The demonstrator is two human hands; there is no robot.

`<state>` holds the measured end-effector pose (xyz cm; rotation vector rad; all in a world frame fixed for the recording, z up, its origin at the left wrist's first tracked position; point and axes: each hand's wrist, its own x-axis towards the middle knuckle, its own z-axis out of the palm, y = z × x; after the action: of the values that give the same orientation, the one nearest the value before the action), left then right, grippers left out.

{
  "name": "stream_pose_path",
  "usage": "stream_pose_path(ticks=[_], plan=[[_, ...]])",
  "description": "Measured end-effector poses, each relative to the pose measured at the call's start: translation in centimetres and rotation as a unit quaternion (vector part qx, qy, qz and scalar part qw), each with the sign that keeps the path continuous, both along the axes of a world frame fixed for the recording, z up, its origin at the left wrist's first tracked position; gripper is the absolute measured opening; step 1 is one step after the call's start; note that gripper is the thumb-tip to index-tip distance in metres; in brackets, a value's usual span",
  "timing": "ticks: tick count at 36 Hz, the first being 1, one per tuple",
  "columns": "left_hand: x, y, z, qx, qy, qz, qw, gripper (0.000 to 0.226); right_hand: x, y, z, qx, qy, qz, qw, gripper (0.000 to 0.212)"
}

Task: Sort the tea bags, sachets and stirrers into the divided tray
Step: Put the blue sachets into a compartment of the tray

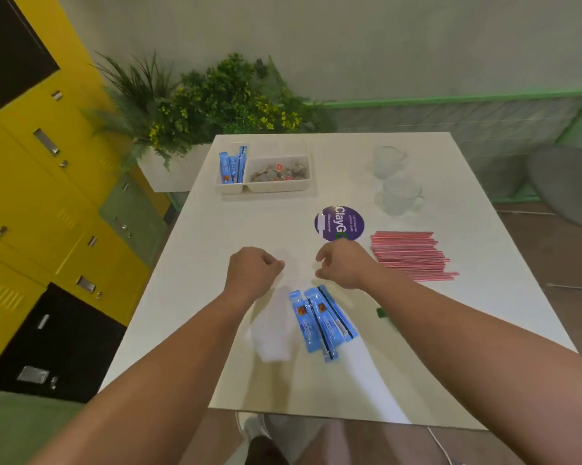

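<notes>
A white divided tray (262, 190) stands at the far left of the table, with blue sachets (232, 164) upright in its left compartment and tea bags (277, 171) in its right one. Several loose blue sachets (321, 322) lie near me beside white sachets (272, 325). A pile of red stirrers (410, 255) lies at the right. My left hand (254, 271) hovers over the table with its fingers curled in a fist and nothing seen in it. My right hand (341, 265) hovers just above the blue sachets, fingers loosely curled apart, holding nothing.
Two clear glass mugs (395, 182) stand at the far right of the white table (215, 250). A round purple sticker (339, 223) lies mid-table, and a small green item (381, 312) sits by my right forearm. Yellow lockers (48, 182) and a planter (195, 105) stand to the left.
</notes>
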<state>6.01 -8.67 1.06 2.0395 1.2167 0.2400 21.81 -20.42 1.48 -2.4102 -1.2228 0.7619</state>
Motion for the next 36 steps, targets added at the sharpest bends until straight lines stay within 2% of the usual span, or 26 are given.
stream_pose_path(ticks=[4, 10, 13, 18, 23, 32, 36], plan=[[-0.4, -3.2, -1.4, -0.020, 0.053, 0.000, 0.998, 0.027, -1.0, -2.6, -1.1, -0.039, -0.016, -0.008, 0.999, 0.039], [-0.4, -6.6, -3.6, -0.004, 0.124, 0.020, 0.992, 0.032, -2.6, -4.8, -3.0, -0.049, -0.029, -0.042, 0.997, 0.034], [-0.4, -7.8, -4.2, 0.005, 0.136, 0.031, 0.990, 0.036, -3.2, -5.1, -3.4, -0.053, -0.043, -0.051, 0.996, 0.021], [-0.3, -9.2, -3.8, 0.019, 0.141, 0.050, 0.989, 0.044, -3.8, -5.4, -4.1, -0.069, -0.057, -0.065, 0.994, 0.032], [-0.1, -9.0, -4.2, 0.011, 0.142, 0.070, 0.987, 0.039, -3.9, -5.2, -4.3, -0.078, -0.069, -0.076, 0.992, 0.036], [-0.3, -8.2, -4.6, -0.001, 0.137, 0.076, 0.988, 0.045, -3.8, -4.6, -4.1, -0.083, -0.047, -0.086, 0.992, 0.031], [-0.5, -7.4, -4.1, -0.005, 0.137, 0.072, 0.988, 0.046, -3.0, -4.0, -4.1, -0.081, -0.040, -0.095, 0.991, 0.035]])
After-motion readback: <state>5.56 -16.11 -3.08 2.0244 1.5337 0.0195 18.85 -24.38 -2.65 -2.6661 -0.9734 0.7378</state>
